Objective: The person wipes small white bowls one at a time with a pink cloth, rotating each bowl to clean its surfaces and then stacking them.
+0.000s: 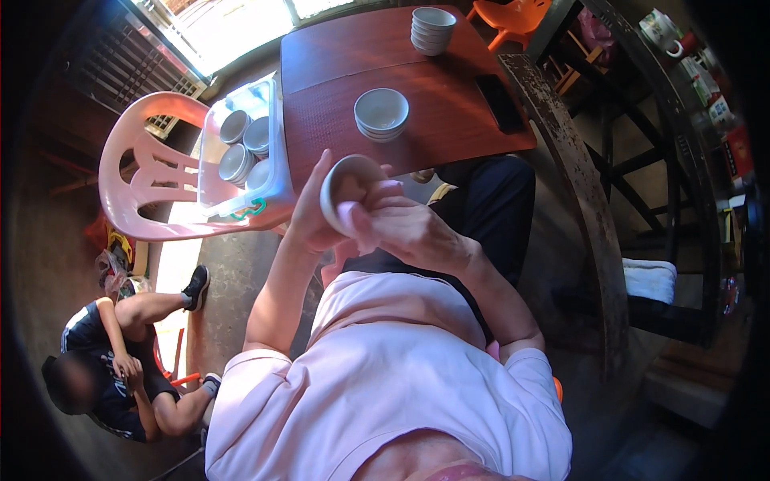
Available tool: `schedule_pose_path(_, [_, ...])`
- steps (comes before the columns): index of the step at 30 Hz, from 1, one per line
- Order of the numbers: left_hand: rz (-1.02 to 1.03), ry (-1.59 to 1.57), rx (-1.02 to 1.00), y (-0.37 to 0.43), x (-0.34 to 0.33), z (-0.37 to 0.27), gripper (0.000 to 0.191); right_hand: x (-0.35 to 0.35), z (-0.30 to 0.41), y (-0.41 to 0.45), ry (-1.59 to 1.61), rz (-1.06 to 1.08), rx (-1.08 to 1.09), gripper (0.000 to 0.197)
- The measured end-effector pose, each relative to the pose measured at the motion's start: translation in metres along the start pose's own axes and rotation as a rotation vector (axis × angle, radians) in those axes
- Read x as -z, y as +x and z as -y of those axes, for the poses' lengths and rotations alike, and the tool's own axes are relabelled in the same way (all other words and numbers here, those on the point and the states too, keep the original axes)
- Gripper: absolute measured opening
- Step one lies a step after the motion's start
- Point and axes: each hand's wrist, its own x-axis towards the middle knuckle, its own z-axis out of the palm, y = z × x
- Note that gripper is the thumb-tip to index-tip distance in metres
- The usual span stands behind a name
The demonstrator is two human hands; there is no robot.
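Note:
My left hand (313, 210) holds a white bowl (329, 195) tilted on its side, with its mouth turned towards my right hand (412, 228). A pink cloth (359, 225) is gripped in my right hand and pressed at the bowl's rim and inside; part of it hangs below the bowl. Just beyond my hands, a short stack of white bowls (381, 113) stands on the reddish-brown table (337, 108). A taller bowl stack (432, 33) is near the table's far right corner. Several stacked bowls (236, 163) lie in a clear plastic box (278, 150) at the left.
The box rests on a pink plastic chair (123, 174). A black phone (499, 103) lies at the table's right edge, beside a worn wooden bench (571, 168). A seated person (120, 367) is at lower left. An orange chair (511, 21) and a folded white towel (649, 281) are to the right.

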Motion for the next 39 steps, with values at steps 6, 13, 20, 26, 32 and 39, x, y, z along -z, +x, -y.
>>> schedule_pose_path(6, [-0.066,0.237,-0.34,0.004,0.005,0.023,0.05,-0.038,0.012,-0.01,0.036,-0.259,-0.252,0.019])
schedule_pose_path(13, [-0.084,1.543,-1.214,0.018,0.022,0.014,0.053,-0.03,0.011,0.004,1.125,-0.734,-0.759,0.007])
schedule_pose_path(20, [-0.041,0.278,-0.18,-0.003,0.015,0.029,0.065,-0.035,0.013,-0.024,0.622,-0.576,-0.692,0.022])
schedule_pose_path(26, [-0.081,1.173,-0.495,-0.01,0.005,0.021,0.086,-0.036,0.01,-0.033,0.586,-0.609,-0.918,0.036])
schedule_pose_path(32, [-0.013,1.612,-0.554,-0.009,0.009,0.032,0.102,-0.023,-0.013,-0.041,1.145,-0.727,-1.027,0.03])
schedule_pose_path(39, [-0.019,0.287,-0.098,-0.023,0.038,0.039,0.05,-0.015,-0.021,-0.043,1.573,-0.885,-0.954,0.029])
